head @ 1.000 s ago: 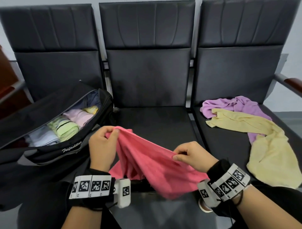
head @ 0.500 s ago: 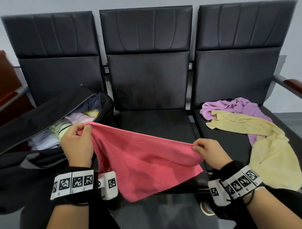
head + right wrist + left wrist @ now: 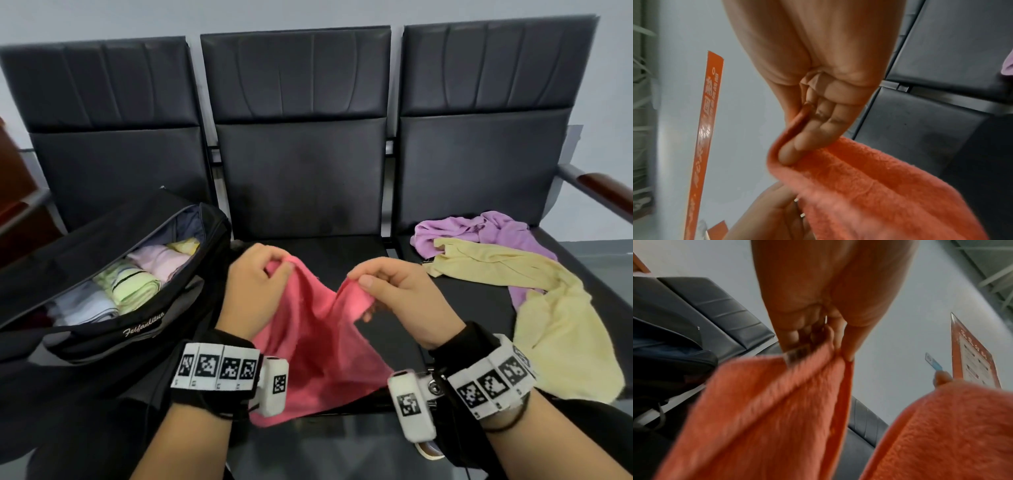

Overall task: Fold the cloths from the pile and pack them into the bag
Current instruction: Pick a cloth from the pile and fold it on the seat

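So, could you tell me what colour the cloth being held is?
Pink cloth; the head view shows it best.

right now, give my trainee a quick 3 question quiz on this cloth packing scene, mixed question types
1. True or false: both hands pinch the pink cloth.
2. Which cloth lies on top in the pile on the right seat? A) yellow cloth B) purple cloth C) white cloth
3. Fill in: the bag sits on the ____ seat, unzipped, with folded cloths inside.

Key
1. True: the left hand and the right hand each pinch its top edge.
2. A
3. left
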Demonstrator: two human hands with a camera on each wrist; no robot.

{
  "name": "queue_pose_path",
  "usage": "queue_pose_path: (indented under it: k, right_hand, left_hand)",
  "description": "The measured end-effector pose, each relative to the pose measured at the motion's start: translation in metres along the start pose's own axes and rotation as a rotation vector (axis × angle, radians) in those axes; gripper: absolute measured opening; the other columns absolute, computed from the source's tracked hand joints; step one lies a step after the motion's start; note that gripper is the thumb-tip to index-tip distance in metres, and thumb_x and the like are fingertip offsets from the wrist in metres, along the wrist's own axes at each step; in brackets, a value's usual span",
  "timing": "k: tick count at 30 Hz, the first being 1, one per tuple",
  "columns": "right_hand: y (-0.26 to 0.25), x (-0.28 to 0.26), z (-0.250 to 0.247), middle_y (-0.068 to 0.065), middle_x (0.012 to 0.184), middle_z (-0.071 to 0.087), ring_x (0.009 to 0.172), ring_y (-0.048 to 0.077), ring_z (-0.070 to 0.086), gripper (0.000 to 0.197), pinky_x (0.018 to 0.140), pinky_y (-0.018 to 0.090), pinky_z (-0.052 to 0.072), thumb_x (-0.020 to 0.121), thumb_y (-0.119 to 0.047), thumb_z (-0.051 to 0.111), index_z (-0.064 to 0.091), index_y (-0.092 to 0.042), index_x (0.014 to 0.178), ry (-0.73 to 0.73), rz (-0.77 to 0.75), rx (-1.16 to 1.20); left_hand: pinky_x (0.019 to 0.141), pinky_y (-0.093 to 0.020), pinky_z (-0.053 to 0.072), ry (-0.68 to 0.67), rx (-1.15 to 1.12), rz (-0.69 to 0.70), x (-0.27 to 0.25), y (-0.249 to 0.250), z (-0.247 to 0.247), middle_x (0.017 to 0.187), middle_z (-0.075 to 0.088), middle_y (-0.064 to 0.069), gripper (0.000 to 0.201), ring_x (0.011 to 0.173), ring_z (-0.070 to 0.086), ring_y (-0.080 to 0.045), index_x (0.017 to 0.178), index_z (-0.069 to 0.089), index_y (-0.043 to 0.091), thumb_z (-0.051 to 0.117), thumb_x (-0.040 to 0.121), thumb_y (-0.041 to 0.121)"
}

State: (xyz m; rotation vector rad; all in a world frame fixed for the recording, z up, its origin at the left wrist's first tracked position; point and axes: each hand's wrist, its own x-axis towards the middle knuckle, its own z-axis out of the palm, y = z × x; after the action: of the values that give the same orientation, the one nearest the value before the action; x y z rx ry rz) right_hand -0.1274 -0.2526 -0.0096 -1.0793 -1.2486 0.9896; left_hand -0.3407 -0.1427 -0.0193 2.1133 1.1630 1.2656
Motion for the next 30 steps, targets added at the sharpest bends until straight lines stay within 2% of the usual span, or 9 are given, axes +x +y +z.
queue_pose_path:
  k: [3, 7, 10, 13, 17, 19, 23, 27, 30]
  right_hand:
    - [0.009, -0.004, 0.002, 0.022, 0.081, 0.070, 0.066, 0.028, 0.064, 0.029, 0.061, 0.034, 0.051, 0.094, 0.013, 0.047, 0.066, 0.000, 0.112, -0.093, 0.081, -0.053]
    - [0.025, -0.013, -0.001, 0.002, 0.084, 0.075, 0.077, 0.019, 0.070, 0.057, 0.064, 0.030, 0.052, 0.083, 0.027, 0.034, 0.063, -0.004, 0.121, -0.196, 0.200, -0.144]
    - [0.033, -0.013, 0.002, 0.004, 0.086, 0.076, 0.076, 0.020, 0.070, 0.035, 0.066, 0.029, 0.053, 0.090, 0.014, 0.053, 0.070, -0.008, 0.111, -0.169, 0.174, -0.272]
    - [0.028, -0.008, 0.010, 0.008, 0.075, 0.073, 0.068, 0.018, 0.069, 0.014, 0.066, 0.024, 0.053, 0.090, 0.001, 0.065, 0.075, -0.008, 0.092, -0.128, 0.095, -0.264]
    - [0.020, 0.005, 0.028, -0.004, 0.072, 0.069, 0.067, 0.005, 0.064, 0.013, 0.064, 0.014, 0.046, 0.087, -0.007, 0.070, 0.075, -0.018, 0.085, -0.070, -0.063, -0.357]
    - [0.019, 0.010, 0.039, -0.008, 0.083, 0.063, 0.077, 0.006, 0.061, 0.009, 0.072, 0.015, 0.045, 0.084, -0.012, 0.073, 0.075, -0.021, 0.085, -0.045, -0.146, -0.458]
    - [0.024, 0.015, 0.049, -0.009, 0.094, 0.057, 0.089, 0.008, 0.057, 0.006, 0.078, 0.016, 0.042, 0.083, -0.016, 0.075, 0.071, -0.022, 0.082, -0.046, -0.202, -0.532]
    - [0.032, 0.016, 0.050, -0.011, 0.081, 0.063, 0.080, 0.006, 0.059, 0.010, 0.073, 0.020, 0.045, 0.083, -0.022, 0.075, 0.067, -0.025, 0.078, -0.022, -0.224, -0.596]
    - [0.036, 0.014, 0.050, -0.011, 0.075, 0.065, 0.074, 0.009, 0.062, 0.013, 0.068, 0.024, 0.049, 0.082, -0.029, 0.076, 0.064, -0.026, 0.077, 0.025, -0.200, -0.585]
  left_hand:
    - [0.077, -0.005, 0.036, -0.129, -0.004, -0.043, -0.010, -0.010, 0.008, 0.084, 0.064, 0.006, 0.016, 0.080, 0.056, 0.007, 0.088, 0.074, 0.011, 0.064, 0.089, -0.002]
    - [0.077, -0.001, 0.036, -0.159, -0.029, -0.141, -0.024, -0.024, 0.007, 0.088, 0.066, 0.010, 0.029, 0.082, 0.056, 0.014, 0.089, 0.073, 0.014, 0.057, 0.091, -0.009]
    - [0.078, -0.006, 0.040, -0.170, -0.067, -0.197, -0.028, -0.027, 0.003, 0.090, 0.067, 0.014, 0.030, 0.083, 0.058, 0.012, 0.097, 0.072, 0.018, 0.057, 0.090, -0.007]
    - [0.079, -0.015, 0.046, -0.156, -0.144, -0.222, -0.029, -0.023, 0.000, 0.092, 0.069, 0.011, 0.028, 0.081, 0.060, 0.006, 0.103, 0.068, 0.020, 0.065, 0.087, -0.002]
    - [0.063, -0.017, 0.051, -0.170, -0.282, -0.245, -0.032, -0.007, 0.001, 0.077, 0.071, 0.011, 0.024, 0.067, 0.063, -0.001, 0.093, 0.070, 0.021, 0.073, 0.083, -0.001]
    - [0.067, -0.021, 0.055, -0.209, -0.365, -0.244, -0.035, 0.002, 0.001, 0.081, 0.074, 0.008, 0.022, 0.073, 0.069, -0.006, 0.090, 0.073, 0.019, 0.075, 0.082, -0.002]
    - [0.078, -0.041, 0.058, -0.256, -0.415, -0.249, -0.039, 0.012, -0.003, 0.087, 0.076, -0.005, 0.019, 0.084, 0.071, -0.029, 0.093, 0.078, 0.015, 0.075, 0.084, -0.001]
    - [0.090, -0.039, 0.058, -0.349, -0.416, -0.253, -0.040, 0.014, -0.009, 0.096, 0.078, -0.004, 0.022, 0.093, 0.074, -0.021, 0.101, 0.077, 0.009, 0.069, 0.087, -0.007]
    - [0.088, -0.036, 0.058, -0.412, -0.380, -0.203, -0.041, 0.016, -0.012, 0.097, 0.076, -0.003, 0.030, 0.094, 0.073, -0.017, 0.106, 0.077, 0.011, 0.065, 0.087, -0.009]
